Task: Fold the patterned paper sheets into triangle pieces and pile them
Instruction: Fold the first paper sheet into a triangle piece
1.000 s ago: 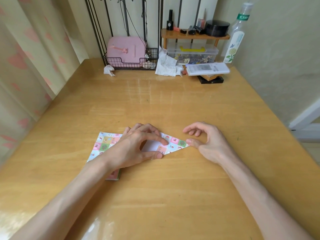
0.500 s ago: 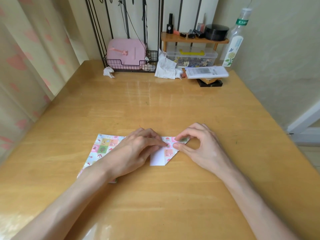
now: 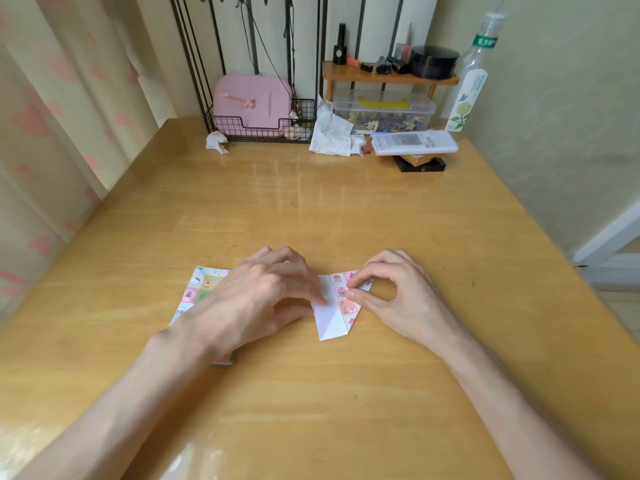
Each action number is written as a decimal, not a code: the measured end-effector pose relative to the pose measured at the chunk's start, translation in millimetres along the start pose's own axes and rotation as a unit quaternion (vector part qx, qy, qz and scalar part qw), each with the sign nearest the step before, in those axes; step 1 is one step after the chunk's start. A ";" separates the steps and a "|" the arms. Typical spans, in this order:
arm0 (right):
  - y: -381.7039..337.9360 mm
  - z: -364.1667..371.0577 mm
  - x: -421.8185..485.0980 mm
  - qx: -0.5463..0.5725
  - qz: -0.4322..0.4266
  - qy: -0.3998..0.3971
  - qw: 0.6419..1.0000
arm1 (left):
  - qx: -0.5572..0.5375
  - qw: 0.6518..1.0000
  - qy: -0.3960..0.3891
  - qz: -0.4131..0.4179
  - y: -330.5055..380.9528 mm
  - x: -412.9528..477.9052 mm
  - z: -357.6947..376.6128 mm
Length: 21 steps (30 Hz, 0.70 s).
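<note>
A small patterned paper piece (image 3: 334, 318), part white and part printed, lies partly folded on the wooden table (image 3: 346, 393) between my hands. My left hand (image 3: 256, 299) presses its left part flat with the fingertips, fingers fairly straight. My right hand (image 3: 398, 292) pinches the printed right flap between thumb and forefinger, folded down over the piece. A stack of patterned sheets (image 3: 199, 289) lies under my left hand and wrist, only its left part and a lower corner showing.
Along the far edge stand a wire basket with a pink case (image 3: 252, 105), crumpled tissues (image 3: 332, 133), a clear storage box (image 3: 384, 112) under a small wooden shelf, a remote control (image 3: 414, 142) and a tall bottle (image 3: 471, 74). A curtain hangs on the left.
My right hand moved in from beside the paper, took the right corner and folded it down over the middle. My left hand stayed pressing the paper. The view moved slightly closer.
</note>
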State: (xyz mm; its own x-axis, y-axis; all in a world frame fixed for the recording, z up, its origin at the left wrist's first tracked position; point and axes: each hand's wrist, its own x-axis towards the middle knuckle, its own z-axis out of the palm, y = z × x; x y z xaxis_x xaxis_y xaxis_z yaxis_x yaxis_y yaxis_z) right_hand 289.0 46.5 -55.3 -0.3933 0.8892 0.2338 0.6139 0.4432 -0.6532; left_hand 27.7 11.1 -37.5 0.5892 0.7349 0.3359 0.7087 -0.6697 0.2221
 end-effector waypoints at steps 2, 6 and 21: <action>-0.2 0.6 -0.1 -0.002 -0.001 0.000 1.000 | 0.002 1.000 0.003 0.017 5.8 -0.2 -1.5; -0.1 0.5 -0.2 0.002 -0.005 0.002 1.000 | 0.032 0.999 0.000 0.037 15.6 -0.8 -2.1; -0.8 -4.0 -1.1 -0.028 -0.027 -0.059 0.997 | -0.051 0.998 -0.010 -0.023 25.9 0.4 11.6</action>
State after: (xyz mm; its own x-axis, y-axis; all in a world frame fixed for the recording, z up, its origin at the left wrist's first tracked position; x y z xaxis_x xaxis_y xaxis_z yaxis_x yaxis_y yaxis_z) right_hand 291.7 45.5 -52.1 -0.5026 0.8460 0.1780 0.6260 0.4981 -0.6000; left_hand 50.8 -4.7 -42.2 0.5659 0.7661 0.3046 0.6919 -0.6422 0.3299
